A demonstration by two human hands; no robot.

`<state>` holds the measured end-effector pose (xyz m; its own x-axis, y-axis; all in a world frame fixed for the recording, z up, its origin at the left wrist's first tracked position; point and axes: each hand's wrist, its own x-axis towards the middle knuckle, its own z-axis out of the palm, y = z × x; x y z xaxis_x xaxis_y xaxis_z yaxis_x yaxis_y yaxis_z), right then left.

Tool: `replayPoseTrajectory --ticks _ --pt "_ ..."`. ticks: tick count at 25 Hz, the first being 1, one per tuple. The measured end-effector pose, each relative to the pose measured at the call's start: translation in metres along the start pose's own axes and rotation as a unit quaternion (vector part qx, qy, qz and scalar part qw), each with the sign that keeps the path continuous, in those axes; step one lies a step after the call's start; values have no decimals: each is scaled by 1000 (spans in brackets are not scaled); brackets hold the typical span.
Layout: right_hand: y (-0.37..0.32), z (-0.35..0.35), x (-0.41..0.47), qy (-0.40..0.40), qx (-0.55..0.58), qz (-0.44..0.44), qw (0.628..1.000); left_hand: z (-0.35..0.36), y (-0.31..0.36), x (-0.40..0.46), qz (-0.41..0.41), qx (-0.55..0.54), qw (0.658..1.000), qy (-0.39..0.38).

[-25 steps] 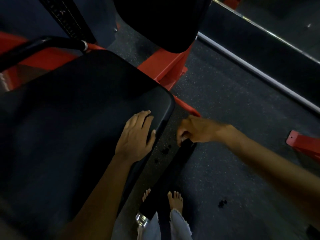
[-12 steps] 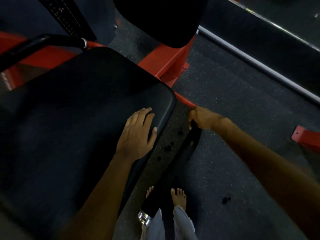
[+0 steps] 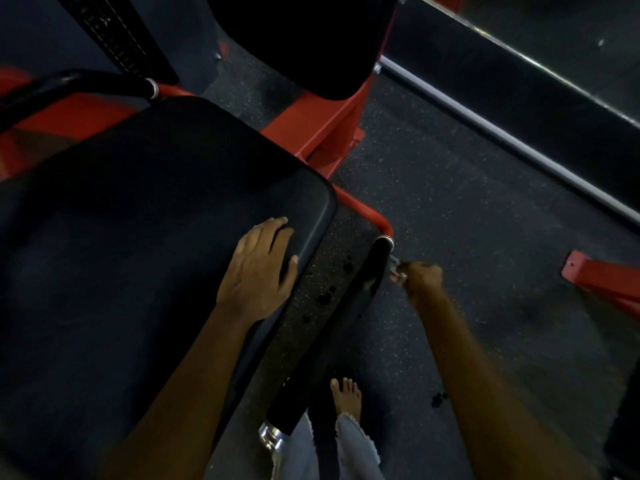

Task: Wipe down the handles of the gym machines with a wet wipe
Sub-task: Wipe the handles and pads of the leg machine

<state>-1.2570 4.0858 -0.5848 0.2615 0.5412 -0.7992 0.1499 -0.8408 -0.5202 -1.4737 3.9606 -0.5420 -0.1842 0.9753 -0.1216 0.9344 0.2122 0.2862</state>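
The right hand (image 3: 420, 277) has slid off the handle (image 3: 346, 320), clenched on a wipe (image 3: 394, 268) (barely visible); left hand (image 3: 258, 271) flat on the seat (image 3: 156, 237). Mid-wipe; next, another pass.

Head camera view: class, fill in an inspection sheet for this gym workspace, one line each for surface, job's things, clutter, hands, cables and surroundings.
Surface: dark speckled floor, with dark spots beside the seat.
Job's things: black handle grip with metal end caps, beside the black seat pad; small pale wipe, blurred.
Clutter: nothing seen.
Hands: left hand rests flat on the seat pad's edge; right hand pinches the wipe just off the grip's upper end.
Cables: nothing seen.
Surroundings: red machine frame, a second black pad above, a grey rail on the right, a bare foot below.
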Motion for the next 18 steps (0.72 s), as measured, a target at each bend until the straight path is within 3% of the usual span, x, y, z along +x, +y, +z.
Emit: replayPoseTrajectory --ticks 3,10,13,18 --pt "-6 12 7 -95 110 120 982 0 0 1 1 -1 1000 -1" --pt "20 -2 -22 -310 210 198 906 0 0 0 1 -4 1000 1" --pt "33 -11 -41 -341 212 205 893 1 0 1 1 -3 1000 0" --pt "14 -18 -58 -315 162 216 910 1 -1 1 2 -10 1000 -8"
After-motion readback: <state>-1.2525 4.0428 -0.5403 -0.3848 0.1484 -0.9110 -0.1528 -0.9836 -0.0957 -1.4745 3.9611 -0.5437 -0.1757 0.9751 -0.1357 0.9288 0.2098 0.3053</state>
